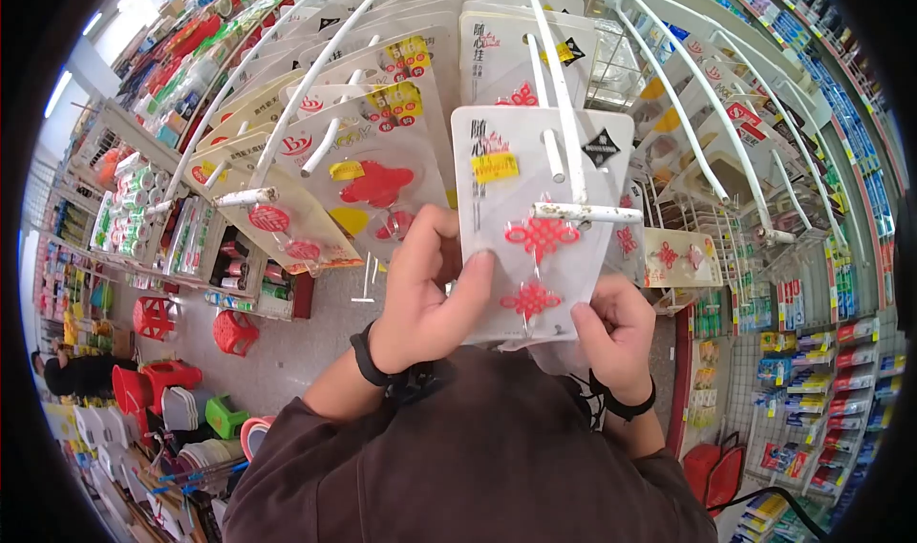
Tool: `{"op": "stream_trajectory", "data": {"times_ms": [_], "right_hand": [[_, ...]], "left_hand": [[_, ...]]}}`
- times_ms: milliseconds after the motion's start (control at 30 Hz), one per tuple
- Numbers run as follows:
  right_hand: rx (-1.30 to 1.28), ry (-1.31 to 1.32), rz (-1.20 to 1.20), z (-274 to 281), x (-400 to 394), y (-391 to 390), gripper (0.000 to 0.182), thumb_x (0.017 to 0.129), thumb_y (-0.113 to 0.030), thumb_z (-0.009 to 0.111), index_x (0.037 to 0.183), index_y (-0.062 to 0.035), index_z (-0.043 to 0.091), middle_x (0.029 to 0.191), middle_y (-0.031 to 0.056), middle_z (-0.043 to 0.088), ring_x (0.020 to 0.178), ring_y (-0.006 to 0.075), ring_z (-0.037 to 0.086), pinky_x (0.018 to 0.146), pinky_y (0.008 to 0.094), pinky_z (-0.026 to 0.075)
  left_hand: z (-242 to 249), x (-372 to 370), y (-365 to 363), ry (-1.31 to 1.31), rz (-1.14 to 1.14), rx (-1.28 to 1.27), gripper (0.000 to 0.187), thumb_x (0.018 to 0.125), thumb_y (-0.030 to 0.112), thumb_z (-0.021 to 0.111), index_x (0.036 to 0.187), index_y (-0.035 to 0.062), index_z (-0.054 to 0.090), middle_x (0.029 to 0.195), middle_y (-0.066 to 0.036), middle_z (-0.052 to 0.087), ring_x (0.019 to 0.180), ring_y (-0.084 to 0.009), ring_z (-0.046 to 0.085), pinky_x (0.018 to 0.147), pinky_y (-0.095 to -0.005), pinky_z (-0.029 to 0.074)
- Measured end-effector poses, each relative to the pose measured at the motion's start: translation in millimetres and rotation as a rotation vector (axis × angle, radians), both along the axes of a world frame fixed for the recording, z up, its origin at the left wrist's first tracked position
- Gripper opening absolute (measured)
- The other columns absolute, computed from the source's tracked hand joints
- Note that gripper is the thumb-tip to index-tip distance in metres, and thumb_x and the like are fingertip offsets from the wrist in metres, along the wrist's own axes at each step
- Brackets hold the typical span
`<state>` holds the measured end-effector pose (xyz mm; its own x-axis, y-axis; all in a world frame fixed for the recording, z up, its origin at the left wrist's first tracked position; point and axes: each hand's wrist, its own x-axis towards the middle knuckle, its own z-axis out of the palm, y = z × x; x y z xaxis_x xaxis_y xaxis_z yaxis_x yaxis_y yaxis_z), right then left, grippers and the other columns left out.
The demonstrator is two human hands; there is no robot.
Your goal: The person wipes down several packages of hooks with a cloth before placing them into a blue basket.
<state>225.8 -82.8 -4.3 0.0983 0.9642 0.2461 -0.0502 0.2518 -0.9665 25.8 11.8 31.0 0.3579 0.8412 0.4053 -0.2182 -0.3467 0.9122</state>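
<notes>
In the head view, one blister card (512, 264) sits at 12 o'clock from the wearer's chest, pinched at its 8 o'clock edge by the left hand (430, 293) and at its 5 o'clock corner by the right hand (619, 335). It should be light, fairly stiff and slick, best held by the edges; it carries two red knots (542, 237), and there are two black wristbands (366, 354), one per wrist.

From here I count one front card (578, 175) bearing two red knot ornaments (542, 238), one yellow sticker (495, 167) and one black diamond (601, 148). One left hand (425, 299) and one right hand (619, 338) flank that card, with two dark wristbands (371, 357) below it. Left of the card, I spot two openwork red stools (235, 333) and one other person (86, 376).
</notes>
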Motion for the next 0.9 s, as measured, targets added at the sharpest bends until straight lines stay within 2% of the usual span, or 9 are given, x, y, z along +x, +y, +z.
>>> {"op": "stream_trajectory", "data": {"times_ms": [133,167,300,400,533,633,733,767,900], "right_hand": [[-0.034,0.019,-0.192,6,-3,34,0.011,0.092,-0.003,0.062,0.101,0.0016,0.057,0.087,0.0016,0.063,0.078,0.0042,0.057,0.068,0.0207,0.047],[-0.036,-0.015,-0.240,7,-2,46,0.011,0.092,-0.004,0.062,0.100,0.0013,0.057,0.086,0.0011,0.062,0.077,0.0045,0.057,0.067,0.0211,0.047],[0.051,-0.282,-0.402,8,4,88,0.016,0.089,-0.014,0.066,0.095,0.0006,0.060,0.080,0.0064,0.062,0.073,0.0121,0.059,0.065,0.0274,0.048],[0.017,-0.553,-0.397,6,22,93,0.034,0.085,-0.024,0.069,0.103,0.0027,0.059,0.095,0.0194,0.063,0.080,0.0277,0.064,0.069,0.0380,0.051],[-0.083,-0.898,-0.637,-9,53,79,0.048,0.083,-0.028,0.073,0.117,-0.0005,0.052,0.108,0.0192,0.059,0.097,0.0313,0.061,0.080,0.0380,0.050],[-0.529,-0.996,-0.642,-13,63,73,0.061,0.081,-0.043,0.070,0.121,-0.0008,0.051,0.114,0.0277,0.055,0.102,0.0451,0.059,0.085,0.0497,0.049],[-0.467,-1.116,-0.652,-23,65,69,0.062,0.082,-0.042,0.070,0.119,0.0024,0.048,0.108,0.0303,0.054,0.091,0.0459,0.063,0.078,0.0502,0.053],[-0.471,-1.116,-0.652,-24,66,67,0.062,0.082,-0.042,0.070,0.119,0.0024,0.048,0.108,0.0303,0.054,0.091,0.0459,0.063,0.078,0.0502,0.053],[-0.492,-1.031,-0.666,-34,72,65,0.054,0.081,-0.035,0.071,0.119,-0.0012,0.052,0.112,0.0258,0.055,0.099,0.0447,0.060,0.083,0.0490,0.051]], "left_hand": [[-3,13,4,-0.077,0.110,0.074,0.039,0.088,-0.002,0.056,0.126,-0.0021,0.044,0.126,-0.012,0.047,0.111,-0.0168,0.055,0.087,-0.0298,0.048],[-9,10,5,-0.092,0.025,0.026,0.059,0.085,0.001,0.059,0.140,-0.0012,0.037,0.144,-0.015,0.031,0.131,-0.0273,0.043,0.101,-0.0394,0.043],[-22,7,3,0.122,0.083,0.132,0.066,0.086,0.011,0.063,0.144,-0.0009,0.034,0.153,-0.019,0.023,0.141,-0.0324,0.031,0.110,-0.0477,0.034],[-24,4,0,0.106,0.049,0.077,0.068,0.091,0.019,0.060,0.148,0.0026,0.027,0.156,-0.018,0.025,0.143,-0.0325,0.028,0.114,-0.0482,0.027],[-33,-7,-2,0.119,0.041,0.067,0.065,0.091,0.021,0.060,0.146,0.0012,0.031,0.153,-0.018,0.031,0.140,-0.0321,0.034,0.112,-0.0464,0.030],[-40,-14,-3,0.170,-0.002,0.051,0.046,0.093,0.018,0.058,0.134,-0.0009,0.046,0.141,-0.018,0.044,0.127,-0.0274,0.048,0.106,-0.0419,0.039],[-50,-16,-5,0.270,-0.105,0.041,0.037,0.093,0.013,0.057,0.127,-0.0013,0.050,0.136,-0.017,0.048,0.121,-0.0250,0.052,0.103,-0.0395,0.041],[-49,-11,-9,0.252,-0.038,0.043,0.030,0.087,0.007,0.059,0.116,-0.0023,0.058,0.123,-0.018,0.058,0.110,-0.0256,0.058,0.094,-0.0363,0.047],[-55,-17,-8,0.305,-0.165,0.051,0.031,0.093,0.011,0.057,0.121,-0.0014,0.054,0.127,-0.015,0.052,0.115,-0.0229,0.055,0.099,-0.0375,0.043]]}}
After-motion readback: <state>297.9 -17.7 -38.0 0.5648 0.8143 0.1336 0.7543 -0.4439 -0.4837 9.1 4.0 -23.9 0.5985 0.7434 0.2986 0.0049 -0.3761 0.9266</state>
